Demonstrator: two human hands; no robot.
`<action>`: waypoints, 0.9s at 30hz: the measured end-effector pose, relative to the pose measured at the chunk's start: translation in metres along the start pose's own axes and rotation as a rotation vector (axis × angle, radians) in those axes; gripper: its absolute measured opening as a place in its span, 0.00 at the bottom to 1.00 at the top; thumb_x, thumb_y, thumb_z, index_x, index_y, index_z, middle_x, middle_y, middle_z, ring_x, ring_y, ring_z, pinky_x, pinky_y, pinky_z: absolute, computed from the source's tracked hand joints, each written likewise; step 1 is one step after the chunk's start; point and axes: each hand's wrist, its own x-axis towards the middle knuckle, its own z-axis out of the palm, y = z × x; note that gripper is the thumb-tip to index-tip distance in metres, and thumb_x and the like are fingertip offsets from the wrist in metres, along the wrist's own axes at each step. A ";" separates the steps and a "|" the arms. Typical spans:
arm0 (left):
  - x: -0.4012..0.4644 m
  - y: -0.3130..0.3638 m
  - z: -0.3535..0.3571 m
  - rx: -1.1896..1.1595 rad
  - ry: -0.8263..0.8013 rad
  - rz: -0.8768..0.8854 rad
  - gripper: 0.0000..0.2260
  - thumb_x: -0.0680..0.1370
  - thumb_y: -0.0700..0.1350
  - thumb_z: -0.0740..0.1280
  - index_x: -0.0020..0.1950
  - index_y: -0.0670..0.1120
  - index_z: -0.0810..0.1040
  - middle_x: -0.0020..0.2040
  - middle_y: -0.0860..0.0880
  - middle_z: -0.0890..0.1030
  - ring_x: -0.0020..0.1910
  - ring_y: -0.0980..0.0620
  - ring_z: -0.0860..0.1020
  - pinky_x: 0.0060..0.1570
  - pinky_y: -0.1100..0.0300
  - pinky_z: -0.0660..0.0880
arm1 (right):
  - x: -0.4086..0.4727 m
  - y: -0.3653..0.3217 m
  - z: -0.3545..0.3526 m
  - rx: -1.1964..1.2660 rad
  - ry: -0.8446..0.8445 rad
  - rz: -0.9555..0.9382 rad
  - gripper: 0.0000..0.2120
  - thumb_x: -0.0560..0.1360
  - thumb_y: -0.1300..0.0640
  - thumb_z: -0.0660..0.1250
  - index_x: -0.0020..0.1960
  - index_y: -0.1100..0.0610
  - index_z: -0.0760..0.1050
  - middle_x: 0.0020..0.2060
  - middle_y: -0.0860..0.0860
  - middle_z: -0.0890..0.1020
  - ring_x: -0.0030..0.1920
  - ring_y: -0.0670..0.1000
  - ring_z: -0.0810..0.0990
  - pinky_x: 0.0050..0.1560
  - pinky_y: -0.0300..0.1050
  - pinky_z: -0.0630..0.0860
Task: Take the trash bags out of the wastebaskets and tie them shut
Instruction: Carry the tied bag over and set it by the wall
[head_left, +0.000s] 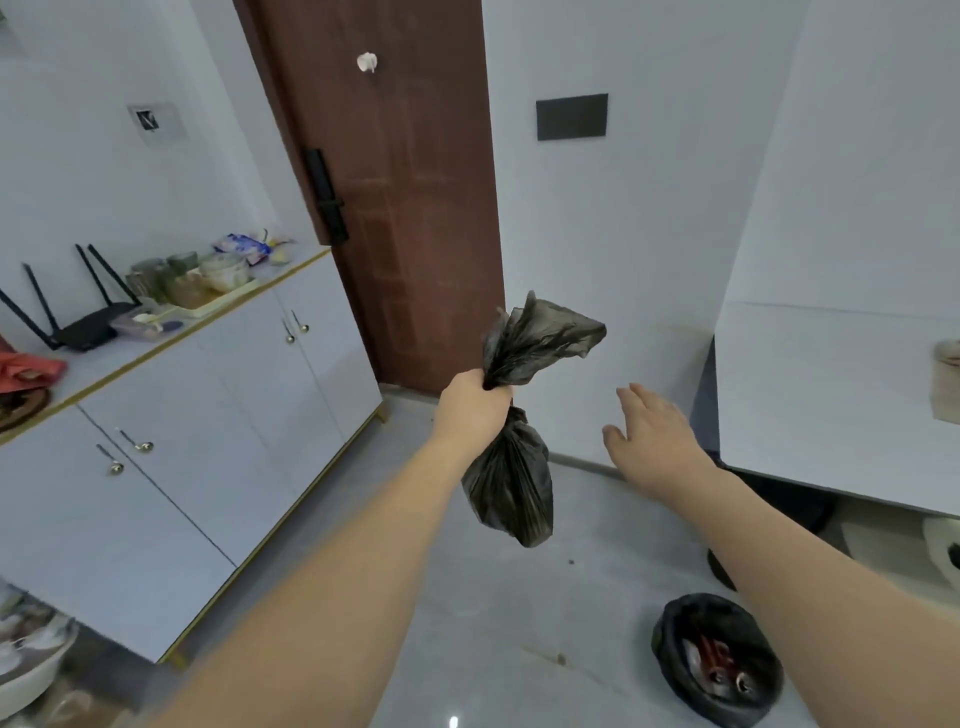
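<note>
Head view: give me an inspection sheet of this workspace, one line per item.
Surface: grey tiled floor, a few small specks on it.
Job's things: black bag hanging from the left hand, neck gathered; whether knotted, cannot tell. Wastebasket on the floor at lower right, black liner in place, rubbish inside.
Clutter: cabinet top carries a router, a tray of bowls and jars, and packets.
Grippers: left hand fisted on the bag's neck; right hand open, empty, apart from the bag.
Cables: nothing seen.
Surroundings: brown door, white walls, white table at right.
</note>
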 end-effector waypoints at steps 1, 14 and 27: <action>0.025 0.000 0.010 -0.005 -0.015 -0.019 0.10 0.75 0.45 0.63 0.35 0.44 0.72 0.30 0.49 0.72 0.34 0.46 0.70 0.35 0.56 0.65 | 0.024 0.005 0.003 0.013 -0.007 0.006 0.28 0.82 0.51 0.53 0.78 0.60 0.52 0.78 0.56 0.55 0.78 0.57 0.53 0.77 0.53 0.50; 0.360 -0.092 0.208 0.048 -0.110 -0.221 0.03 0.77 0.41 0.62 0.46 0.44 0.74 0.39 0.41 0.79 0.39 0.43 0.80 0.38 0.55 0.72 | 0.346 0.150 0.154 0.031 -0.181 0.035 0.25 0.82 0.53 0.52 0.76 0.62 0.56 0.76 0.58 0.60 0.75 0.57 0.58 0.76 0.50 0.54; 0.592 -0.430 0.515 0.156 -0.372 -0.314 0.04 0.76 0.44 0.62 0.43 0.52 0.75 0.43 0.45 0.84 0.46 0.43 0.83 0.52 0.47 0.79 | 0.557 0.322 0.550 -0.001 -0.275 0.184 0.27 0.82 0.51 0.51 0.78 0.61 0.53 0.78 0.57 0.55 0.78 0.55 0.51 0.77 0.49 0.46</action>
